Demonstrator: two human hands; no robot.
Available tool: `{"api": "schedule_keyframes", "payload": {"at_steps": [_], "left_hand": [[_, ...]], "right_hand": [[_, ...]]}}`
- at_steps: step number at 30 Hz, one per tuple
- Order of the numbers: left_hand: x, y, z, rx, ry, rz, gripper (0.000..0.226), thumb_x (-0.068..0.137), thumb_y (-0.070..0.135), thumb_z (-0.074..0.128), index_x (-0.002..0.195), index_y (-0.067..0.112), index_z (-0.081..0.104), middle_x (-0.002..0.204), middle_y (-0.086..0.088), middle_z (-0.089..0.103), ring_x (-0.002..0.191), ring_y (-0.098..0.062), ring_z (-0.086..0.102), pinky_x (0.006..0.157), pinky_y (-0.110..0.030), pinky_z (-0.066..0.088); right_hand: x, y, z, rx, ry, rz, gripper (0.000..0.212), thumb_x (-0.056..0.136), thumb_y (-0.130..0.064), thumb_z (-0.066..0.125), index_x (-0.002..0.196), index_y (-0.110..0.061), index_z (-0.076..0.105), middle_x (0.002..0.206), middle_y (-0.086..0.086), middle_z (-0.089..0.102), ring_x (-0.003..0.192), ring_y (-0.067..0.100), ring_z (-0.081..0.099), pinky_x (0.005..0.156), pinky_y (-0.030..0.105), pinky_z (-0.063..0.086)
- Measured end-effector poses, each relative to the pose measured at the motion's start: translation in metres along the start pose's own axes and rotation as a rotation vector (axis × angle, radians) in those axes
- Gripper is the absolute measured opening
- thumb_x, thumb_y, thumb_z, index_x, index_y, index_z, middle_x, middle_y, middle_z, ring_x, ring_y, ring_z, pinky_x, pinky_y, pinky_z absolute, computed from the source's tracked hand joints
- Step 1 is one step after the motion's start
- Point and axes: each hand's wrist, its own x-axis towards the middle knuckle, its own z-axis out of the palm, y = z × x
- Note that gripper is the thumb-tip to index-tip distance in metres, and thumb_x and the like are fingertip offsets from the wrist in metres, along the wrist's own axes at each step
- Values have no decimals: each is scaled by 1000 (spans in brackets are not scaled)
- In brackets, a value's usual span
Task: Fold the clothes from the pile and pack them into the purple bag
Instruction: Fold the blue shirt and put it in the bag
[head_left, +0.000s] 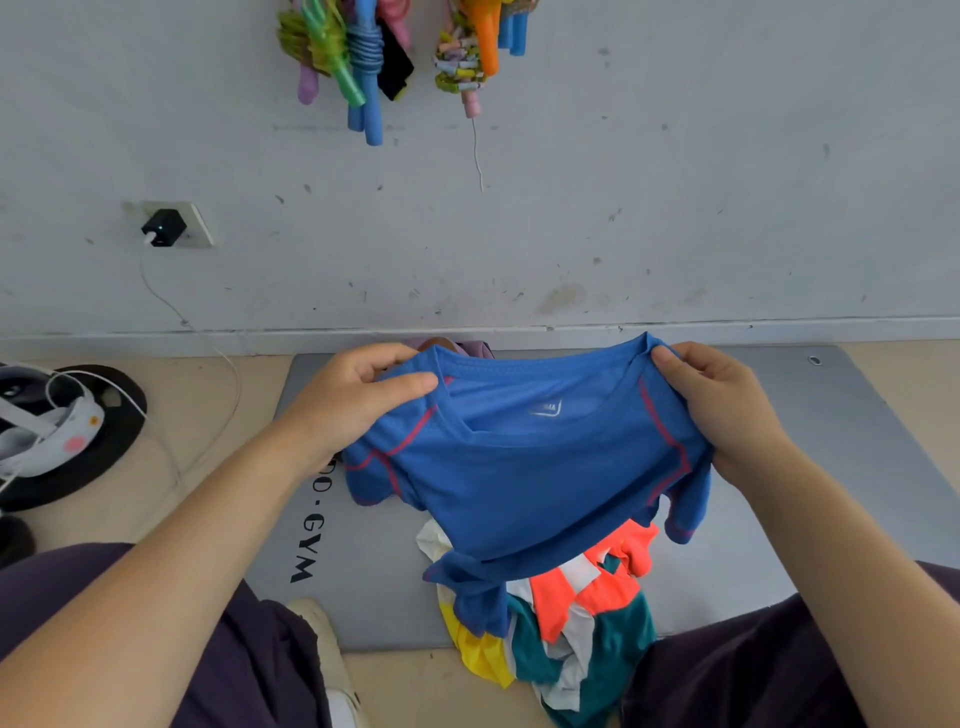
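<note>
— Where's the shirt right now?

— The blue T-shirt (524, 478) is up in the air over the grey gym mat (363, 587), collar towards the far wall. My left hand (353, 405) pinches one shoulder by the neckline, thumb on top, and my right hand (722, 410) grips the other shoulder with the fingers (675, 364) curled over the seam. Both hands are closed on the cloth, nothing loose.

— So what worries you?

— The hem. It hangs down onto the pile of clothes (576, 623) near my knees, the orange, teal, white and yellow things. If I swing the shirt out to lay it flat, I think the tail may drag one of those along or land bunched on top of them, and the fold would come out crooked.

— And the sleeves?

— They droop, one on the left below my wrist, one on the right. I'd guess they could tuck under when the shirt goes down, and I would have to pull them out again.

— Is there room to lay it?

— Bare mat shows left and right of the pile, but the pile sits in the middle of it, so I may need to shift sideways.

— And the purple bag?

— I can only see a bit of something purple (475, 347) at the far edge of the mat, just behind the collar. I can't tell if that is the bag, or whether it is open. If it is, the lifted shirt hides it, and I could knock it.
</note>
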Motion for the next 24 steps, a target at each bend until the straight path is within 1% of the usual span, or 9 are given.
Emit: {"api": "schedule_keyframes", "payload": {"at_steps": [2,7,9,11,14,17,19,21,24], "left_hand": [[1,-3,1,35,120,27,5,82,35,75,82,29,76,84,7,74,77,-6,66,76,-25,50],[1,-3,-5,33,250,90,19,91,34,64,88,19,74,90,-14,72,80,-16,58,76,-34,48],[-1,2,-8,93,286,164,26,95,33,58,83,13,69,77,2,66,73,-8,53,68,-20,46],[-6,15,-9,171,354,240,28,99,28,54,77,12,62,69,6,55,65,-4,45,59,-18,38],[-15,44,-14,231,424,276,29,101,26,51,85,4,62,75,-13,62,67,-15,51,65,-30,42],[-30,85,-33,429,324,277,38,96,37,58,75,7,64,63,-5,56,62,-16,50,57,-22,38],[-47,117,-50,557,166,202,55,83,62,62,61,11,57,56,1,47,56,-12,44,55,-24,34],[-66,147,-65,656,-18,119,81,60,86,61,61,6,51,60,-3,38,58,-15,37,60,-31,30],[-92,179,-77,682,-112,56,86,53,82,71,75,-1,63,68,-6,59,63,-18,52,66,-34,42]], "right_hand": [[0,1,0,-10,4,-7,22,91,-33,64,79,-15,69,74,1,67,68,14,61,70,33,50],[-2,-6,-1,-84,-38,-120,24,94,-30,60,83,-10,68,75,0,63,69,9,53,68,28,42],[-6,-14,-2,-110,-28,-186,23,95,-28,58,81,-13,67,73,-5,62,67,6,52,65,24,41],[-11,-29,-3,-95,-21,-228,23,97,-28,55,80,-16,67,73,-8,66,67,4,56,62,20,44],[-21,-60,-3,-195,-63,-237,29,97,-35,52,72,-24,63,65,-15,62,62,3,54,59,20,42],[-35,-103,-19,-430,-293,-225,45,85,-56,59,70,-14,60,64,-6,53,64,12,48,63,28,38],[-49,-136,-38,-606,-491,-184,63,68,-70,64,75,-7,62,67,-2,58,63,13,53,65,28,41],[-64,-165,-55,-758,-610,-194,57,62,-69,68,75,-14,69,69,-5,66,63,8,60,64,22,45],[-81,-193,-70,-654,-591,-288,44,73,-57,75,80,-14,71,79,4,72,71,12,67,69,27,52]]}}
